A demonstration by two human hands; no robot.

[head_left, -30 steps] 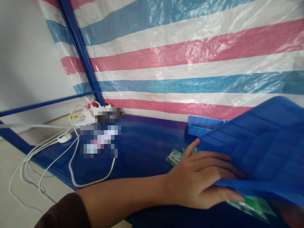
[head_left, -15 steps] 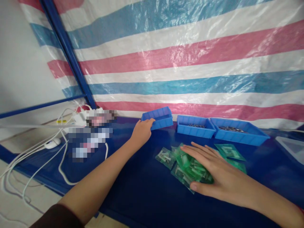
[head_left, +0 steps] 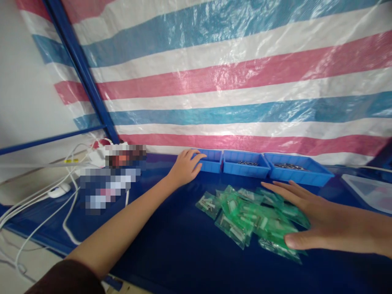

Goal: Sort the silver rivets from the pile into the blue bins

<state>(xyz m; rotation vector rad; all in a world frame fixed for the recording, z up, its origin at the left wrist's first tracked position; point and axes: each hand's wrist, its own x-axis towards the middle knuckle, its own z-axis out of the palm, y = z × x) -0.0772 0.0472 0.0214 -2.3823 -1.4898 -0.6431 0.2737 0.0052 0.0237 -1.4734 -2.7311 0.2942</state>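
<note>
Green-tinted plastic packets (head_left: 245, 214) lie in a loose, overlapping pile on the smooth dark-blue tabletop (head_left: 171, 245). Film: thin, glossy, creased, see-through; small pale and white pieces show inside. Outermost packet, at the pile's 9 o'clock, lies nearly flat.

Right hand (head_left: 315, 218): at the pile's 3 o'clock, palm down, fingers spread, thumb apart and over the packets; contact cannot be confirmed. Left hand (head_left: 185, 169): at 11 o'clock, fingers spread and slightly bent over the near left end of the left blue bin (head_left: 214, 165), covering part of it. Whether it touches the rim cannot be told.

All three bins are ribbed, rectangular plastic, standing end to end. Middle bin (head_left: 245, 170), at 12 o'clock, and right bin (head_left: 300, 177), at 1 o'clock, hold small, shiny, metal-like pieces.

Toward 2 to 3 o'clock: a translucent plastic container (head_left: 370, 192), cut by the frame. Toward 9 to 10 o'clock: white cables (head_left: 72, 222), a rounded white device (head_left: 59, 190) and pixelated, unidentifiable items. Behind the bins hangs glossy woven striped sheeting (head_left: 229, 81), beside a blue frame post (head_left: 81, 73).
</note>
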